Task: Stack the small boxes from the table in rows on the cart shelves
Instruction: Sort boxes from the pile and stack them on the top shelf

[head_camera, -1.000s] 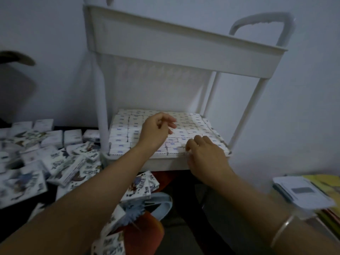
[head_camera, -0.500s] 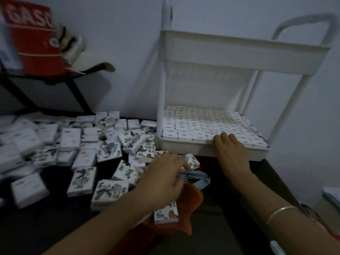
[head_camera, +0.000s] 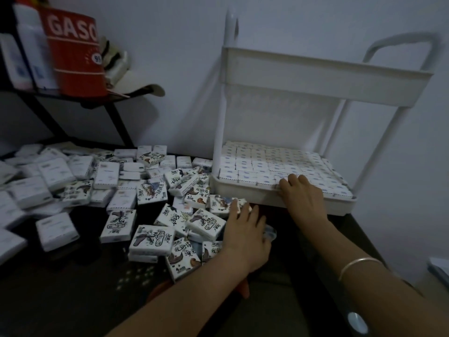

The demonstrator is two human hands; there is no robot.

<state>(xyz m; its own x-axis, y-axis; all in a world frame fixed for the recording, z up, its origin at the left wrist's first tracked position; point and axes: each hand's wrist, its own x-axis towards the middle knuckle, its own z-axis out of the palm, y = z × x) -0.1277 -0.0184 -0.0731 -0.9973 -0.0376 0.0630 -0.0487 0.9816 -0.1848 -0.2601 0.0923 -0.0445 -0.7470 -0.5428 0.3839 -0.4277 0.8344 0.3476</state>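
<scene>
Honestly, our left hand (head_camera: pixel 245 229) touches a box (head_camera: pixel 221 203) on the tabletop (head_camera: pixel 73 288), grip unclear; right hand (head_camera: pixel 302 194) presses the shelf's (head_camera: pixel 243 194) front row (head_camera: pixel 247 177), so one shove could topple it.

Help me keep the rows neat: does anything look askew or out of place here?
Rows on the white plastic cart's lower shelf look even. The small printed white boxes on the dark table lie jumbled, several tilted atop others, facing different ways.

Home corner: storage cart (head_camera: pixel 315 79), cluttered shelf (head_camera: pixel 80 99).
</scene>
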